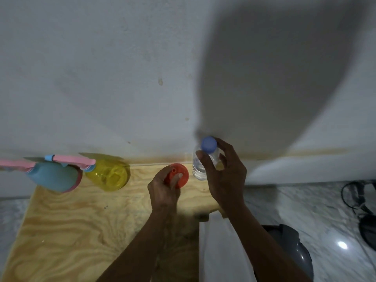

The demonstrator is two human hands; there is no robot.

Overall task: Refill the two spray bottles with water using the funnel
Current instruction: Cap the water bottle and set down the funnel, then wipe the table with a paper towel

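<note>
While the left hand [162, 188] is gripping the orange funnel [179, 175] and the right hand [221, 171] is grasping the capped water bottle [203, 159] beside it, both spray bottles [107, 174], standing left of the hands, are awaiting uncapping before steady, centred pouring.

Bare plywood surface [67, 226] is lying open in front of the yellow spray bottle [107, 176], giving a hand wide room to pass. Just left of that bottle, the blue spray bottle [53, 177] is standing almost touching it, and their pink trigger heads [70, 159] are crowding the wall [101, 78] behind. To its right an open strip is running up to the orange funnel [179, 174], where the left hand [163, 190] is blocking the way. Beyond that, the right hand [225, 174] and the clear water bottle [200, 165] are filling the surface's far right end.
</note>
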